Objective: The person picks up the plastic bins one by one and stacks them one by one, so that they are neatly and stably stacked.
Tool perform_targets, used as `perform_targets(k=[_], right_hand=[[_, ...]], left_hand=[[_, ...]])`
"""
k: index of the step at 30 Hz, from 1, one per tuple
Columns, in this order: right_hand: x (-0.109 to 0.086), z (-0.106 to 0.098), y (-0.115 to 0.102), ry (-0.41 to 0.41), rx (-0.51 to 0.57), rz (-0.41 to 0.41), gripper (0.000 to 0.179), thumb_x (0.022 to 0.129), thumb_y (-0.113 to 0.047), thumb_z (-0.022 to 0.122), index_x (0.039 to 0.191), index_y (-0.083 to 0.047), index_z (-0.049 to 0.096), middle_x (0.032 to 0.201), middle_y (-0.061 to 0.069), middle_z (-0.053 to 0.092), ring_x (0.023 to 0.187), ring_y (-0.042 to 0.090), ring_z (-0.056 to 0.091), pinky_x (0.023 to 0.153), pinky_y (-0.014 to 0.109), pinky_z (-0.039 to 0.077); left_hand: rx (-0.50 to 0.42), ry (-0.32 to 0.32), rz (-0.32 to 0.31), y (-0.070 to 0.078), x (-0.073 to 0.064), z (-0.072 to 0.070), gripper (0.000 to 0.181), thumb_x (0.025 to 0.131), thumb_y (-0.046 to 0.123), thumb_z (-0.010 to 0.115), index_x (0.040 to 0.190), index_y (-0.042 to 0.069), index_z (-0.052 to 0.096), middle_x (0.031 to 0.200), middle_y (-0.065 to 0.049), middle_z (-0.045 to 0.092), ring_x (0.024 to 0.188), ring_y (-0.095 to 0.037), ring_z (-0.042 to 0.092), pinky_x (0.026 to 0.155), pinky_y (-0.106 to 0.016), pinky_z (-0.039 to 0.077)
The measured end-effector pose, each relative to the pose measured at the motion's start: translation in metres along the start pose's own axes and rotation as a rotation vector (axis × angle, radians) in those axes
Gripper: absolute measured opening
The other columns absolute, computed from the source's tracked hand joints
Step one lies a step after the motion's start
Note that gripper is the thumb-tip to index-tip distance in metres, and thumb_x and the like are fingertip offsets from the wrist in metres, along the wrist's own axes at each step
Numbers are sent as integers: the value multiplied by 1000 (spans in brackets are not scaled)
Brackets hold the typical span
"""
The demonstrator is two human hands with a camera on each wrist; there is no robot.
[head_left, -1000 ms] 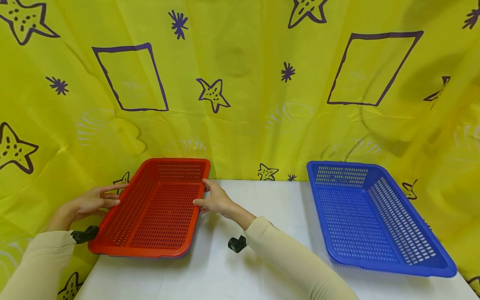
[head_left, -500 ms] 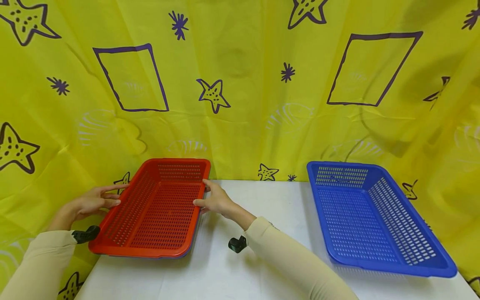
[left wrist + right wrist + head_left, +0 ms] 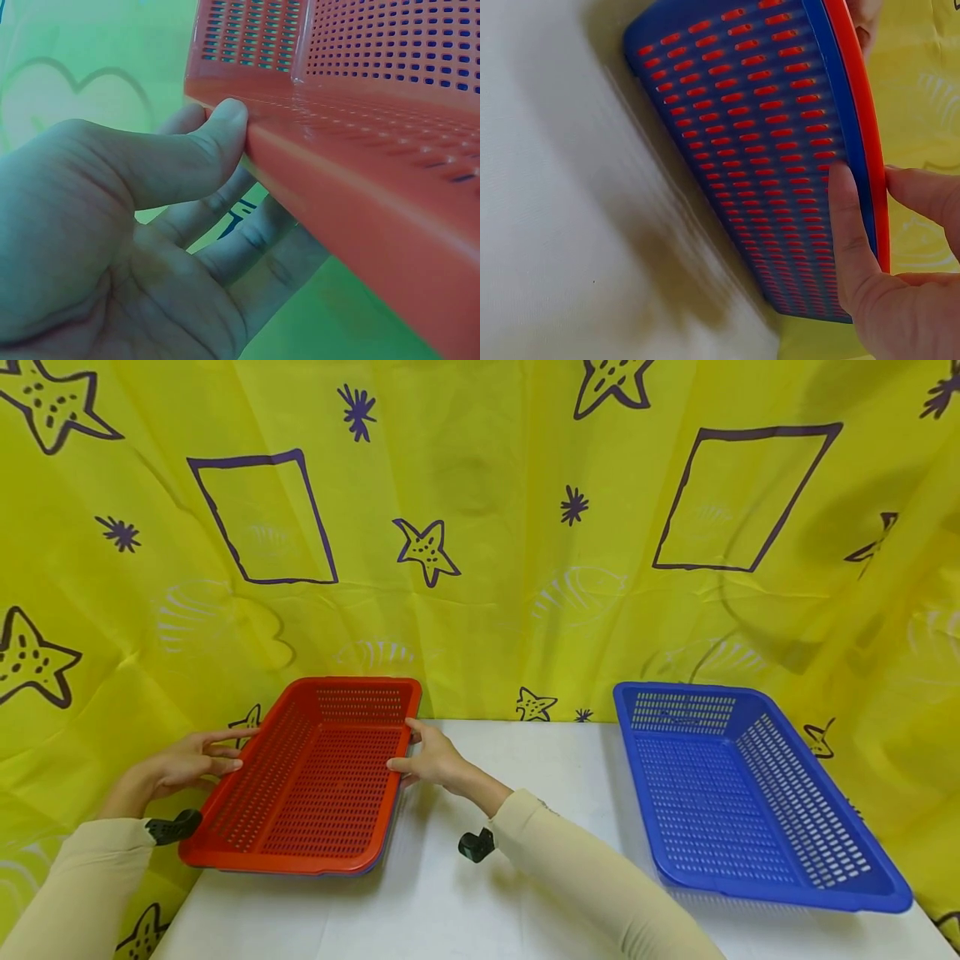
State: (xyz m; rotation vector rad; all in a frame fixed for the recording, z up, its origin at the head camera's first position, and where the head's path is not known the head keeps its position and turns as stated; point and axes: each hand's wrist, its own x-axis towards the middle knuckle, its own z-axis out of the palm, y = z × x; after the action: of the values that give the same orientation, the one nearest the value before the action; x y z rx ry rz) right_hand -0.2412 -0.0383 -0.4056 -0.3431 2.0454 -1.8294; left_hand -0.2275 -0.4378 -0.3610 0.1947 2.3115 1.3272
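Observation:
A red plastic basket [image 3: 330, 789] sits at the left of the table, nested inside a blue basket [image 3: 742, 142], whose slotted wall shows in the right wrist view. My left hand [image 3: 180, 767] pinches the left rim; its thumb [image 3: 225, 124] lies on the red edge, with the other fingers beneath. On the opposite side, my right hand [image 3: 437, 760] grips the stacked rims: one fingertip [image 3: 844, 187] presses the blue wall while another digit touches the red edge. Nothing lies inside the red basket.
Another blue basket [image 3: 720, 810] stands at the right of the white table [image 3: 517, 843]. A yellow curtain [image 3: 480, 635] with starfish prints hangs along the back and left side, close to the stacked baskets.

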Motion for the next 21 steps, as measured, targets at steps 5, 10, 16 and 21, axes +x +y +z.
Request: perform_targets(k=[5,10,16,21], right_hand=[[-2,-2,0,-1,1,5,88,90,3,76,162,-4,26,129,17,49,64,23,72,68,37,63],[-4,-6,0,-9,-5,10,89,90,3,76,162,-4,25,131,18,48,70,29,74,69,35,63],[-10,-12,-1,-26,-2,11,89,90,4,75,162,-3,24,131,19,47,73,31,75,72,38,63],[-15,-19,-1,-38,4,9,88,91,5,74,162,-1,23,132,21,46,72,29,75,71,39,63]], left_hand=[[7,-15,14,1,1,0,65,102,10,63,161,20,37,150,-50,22,119,-36,61,85,-48,61],[8,-10,11,5,1,3,65,102,9,64,161,19,38,149,-50,24,116,-35,62,83,-48,61],[5,-16,11,10,3,8,65,102,8,64,161,14,37,144,-47,37,108,-32,67,81,-49,62],[-1,-23,10,14,5,14,66,101,6,64,160,6,34,139,-41,47,104,-33,69,79,-50,62]])
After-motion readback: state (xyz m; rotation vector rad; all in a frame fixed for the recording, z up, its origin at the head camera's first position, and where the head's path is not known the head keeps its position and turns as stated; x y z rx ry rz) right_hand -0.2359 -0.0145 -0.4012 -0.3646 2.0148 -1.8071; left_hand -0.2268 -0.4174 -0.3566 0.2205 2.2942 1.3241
